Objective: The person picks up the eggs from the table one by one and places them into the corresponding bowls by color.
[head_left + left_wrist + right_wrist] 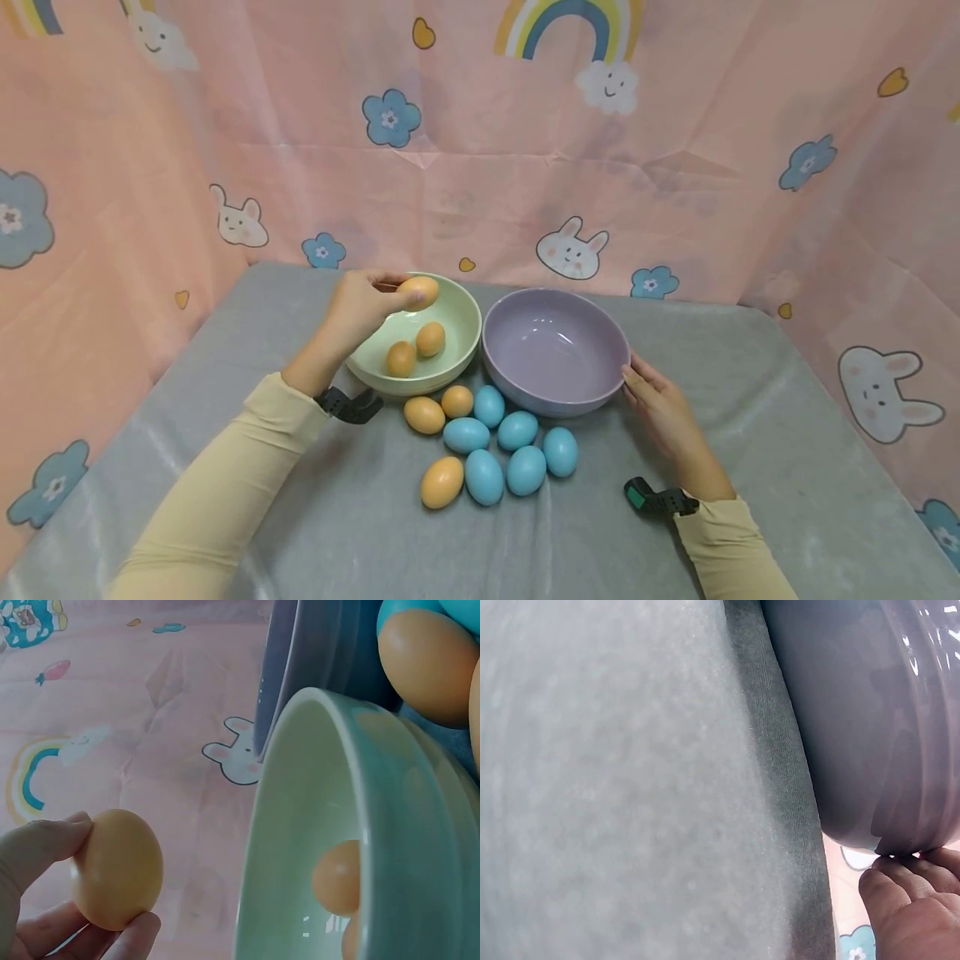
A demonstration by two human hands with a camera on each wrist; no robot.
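My left hand (363,304) pinches an orange-brown egg (418,292) between thumb and fingers, above the far part of a pale green bowl (459,367). In the left wrist view this held egg (118,870) shows beside the bowl's rim. Two more orange-brown eggs, one of them nearer the front (401,359), lie inside the green bowl. My right hand (663,412) rests its extended fingers against the right outer side of a purple bowl (558,350). In the right wrist view, fingertips (900,864) touch that bowl's outer wall (855,735).
In front of the bowls lie several blue eggs (484,477) and three orange-brown eggs, one of them nearest me (442,482). The bowls stand side by side on a grey cloth-covered table (337,517). A pink patterned curtain (480,192) rises behind and at both sides.
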